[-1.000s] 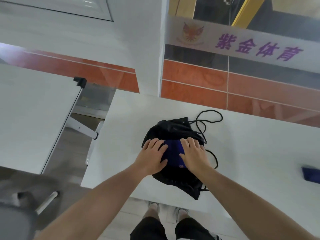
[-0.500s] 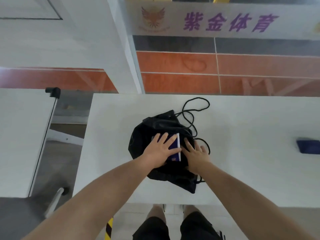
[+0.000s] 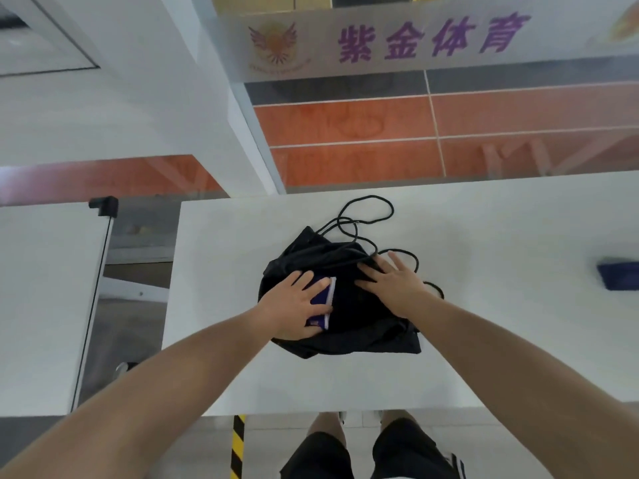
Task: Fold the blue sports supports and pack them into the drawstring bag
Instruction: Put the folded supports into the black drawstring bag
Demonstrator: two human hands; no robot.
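A black drawstring bag (image 3: 359, 326) lies crumpled in the middle of the white table (image 3: 501, 340), its cords (image 3: 366, 216) looped toward the far edge. A folded blue sports support (image 3: 323, 299) with a white edge rests on the bag's left part. My left hand (image 3: 294, 307) lies flat on the support, fingers spread, covering most of it. My right hand (image 3: 392, 280) rests flat on the bag's upper right, fingers apart, beside the cords. A second blue support (image 3: 619, 274) lies at the table's right edge, partly cut off.
Another white table (image 3: 41, 288) stands to the left across a gap with a black corner clamp (image 3: 103, 205). A glass partition with purple characters and orange tiles rises behind the table. My legs and a yellow-black striped floor marking (image 3: 238, 444) show below the near edge.
My right hand has moved off the blue support, up and to the right onto the bag near the cords. My left hand stays pressed on the support. The camera view has shifted left.
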